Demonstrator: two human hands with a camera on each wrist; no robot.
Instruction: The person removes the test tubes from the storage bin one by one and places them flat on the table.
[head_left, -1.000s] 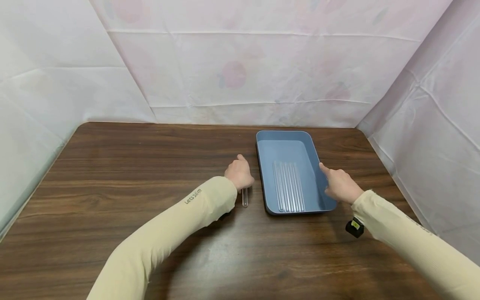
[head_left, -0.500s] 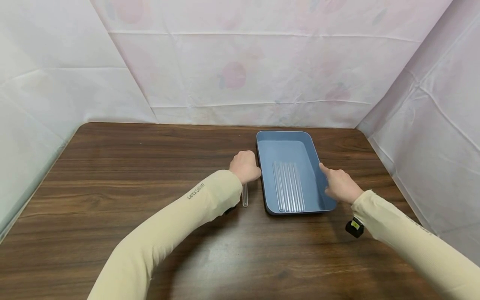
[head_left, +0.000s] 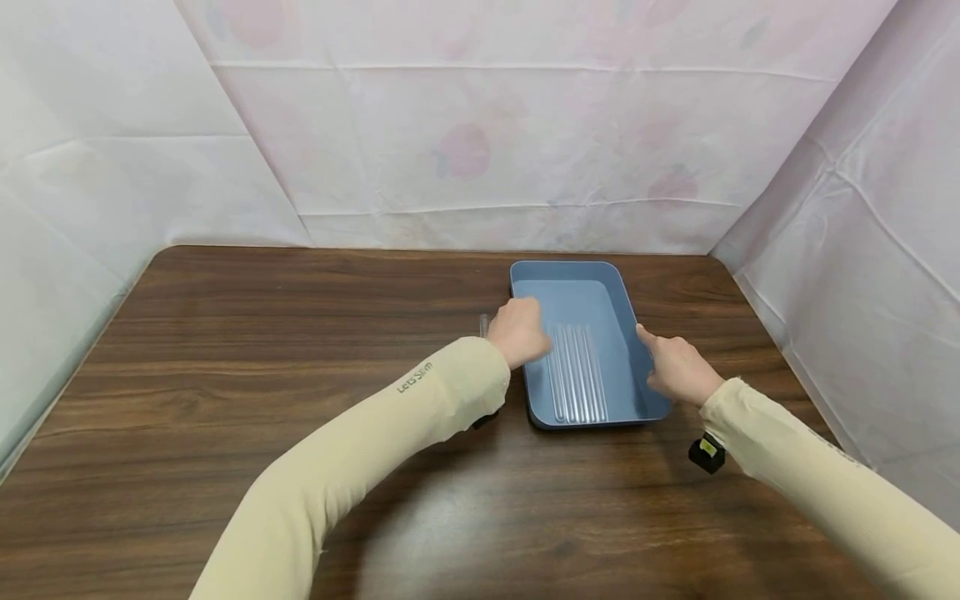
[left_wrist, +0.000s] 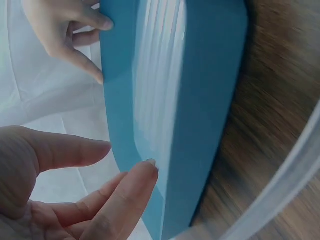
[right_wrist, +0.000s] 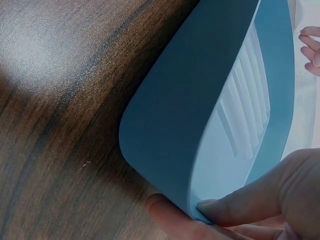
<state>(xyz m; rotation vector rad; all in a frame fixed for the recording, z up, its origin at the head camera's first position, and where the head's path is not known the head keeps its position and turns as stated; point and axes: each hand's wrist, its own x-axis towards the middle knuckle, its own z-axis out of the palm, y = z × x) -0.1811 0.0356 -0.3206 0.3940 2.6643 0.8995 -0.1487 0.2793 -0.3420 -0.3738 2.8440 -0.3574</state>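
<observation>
A blue-grey rectangular tray stands on the wooden table, with several clear test tubes side by side in its near half. My left hand is over the tray's left rim. Between its thumb and index finger there is a gap with nothing in it. On the table left of the tray lies another test tube, mostly hidden by my left hand and sleeve. At the right rim, my right hand pinches the tray wall, thumb inside and fingers outside.
The brown table extends widely to the left and in front of the tray. White and pink cloth hangs behind the table and along both sides.
My left hand has moved right, from over the loose test tube to over the tray's left rim. That tube still lies on the table. The right hand keeps its place.
</observation>
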